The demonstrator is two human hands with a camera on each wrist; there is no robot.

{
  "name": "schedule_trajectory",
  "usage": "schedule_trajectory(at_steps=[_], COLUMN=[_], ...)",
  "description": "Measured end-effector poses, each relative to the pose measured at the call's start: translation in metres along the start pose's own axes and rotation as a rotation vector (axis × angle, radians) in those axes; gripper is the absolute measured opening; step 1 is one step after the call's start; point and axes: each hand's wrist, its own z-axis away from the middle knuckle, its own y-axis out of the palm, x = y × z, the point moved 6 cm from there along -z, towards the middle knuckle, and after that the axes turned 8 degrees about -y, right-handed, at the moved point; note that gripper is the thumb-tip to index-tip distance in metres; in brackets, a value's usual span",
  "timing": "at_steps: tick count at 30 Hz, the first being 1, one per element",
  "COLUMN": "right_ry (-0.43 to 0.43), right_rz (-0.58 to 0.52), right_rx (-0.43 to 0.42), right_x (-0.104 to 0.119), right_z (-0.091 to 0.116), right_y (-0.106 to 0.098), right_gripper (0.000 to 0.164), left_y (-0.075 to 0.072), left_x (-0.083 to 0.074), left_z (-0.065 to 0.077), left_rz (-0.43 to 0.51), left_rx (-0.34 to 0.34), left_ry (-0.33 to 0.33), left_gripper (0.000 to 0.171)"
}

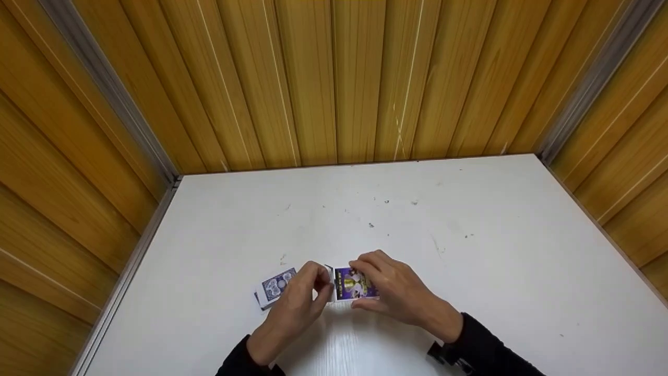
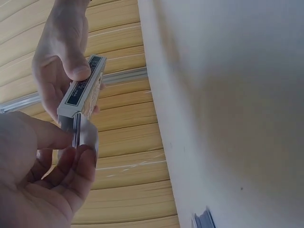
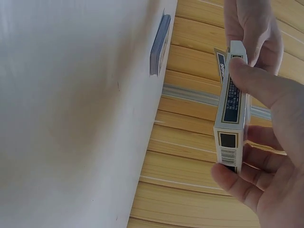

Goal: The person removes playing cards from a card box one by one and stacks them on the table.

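My right hand (image 1: 399, 287) grips a playing-card box (image 1: 348, 284) with a purple picture on its face, thumb on one narrow side and fingers on the other. A barcode shows on its end in the right wrist view. At the box's opposite end, my left hand (image 1: 300, 295) pinches thin playing cards (image 2: 88, 133) that stick out of it; its fingers hide much of them. An end flap (image 3: 220, 64) stands out from the box. Beside my left hand, a stack of playing cards (image 1: 276, 284) lies on the table, blue patterned back up.
The white table (image 1: 235, 219) carries small dark marks. Yellow wood-look panels (image 1: 355, 78) rise behind it and on both sides, with grey metal posts at the corners. A black device (image 1: 443, 355) sits at the right wrist.
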Motion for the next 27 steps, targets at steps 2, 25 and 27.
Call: schedule_trajectory(at_steps=[2, 25, 27], right_ry=[-0.011, -0.022, -0.019], right_rz=[0.007, 0.027, 0.038], right_rx=[-0.005, 0.022, 0.023], right_x=[0.001, 0.004, 0.003], right_z=[0.0, 0.0, 0.0], right_y=[0.0, 0.003, 0.003], right_gripper=[0.074, 0.074, 0.074], left_y=[0.0, 0.007, 0.008], left_x=[0.002, 0.019, 0.019], left_z=[-0.001, -0.001, -0.001], left_rz=[0.024, 0.193, 0.213], left_rx=[0.003, 0.08, 0.085], left_ry=[-0.019, -0.275, -0.302], left_gripper=[0.025, 0.024, 0.023])
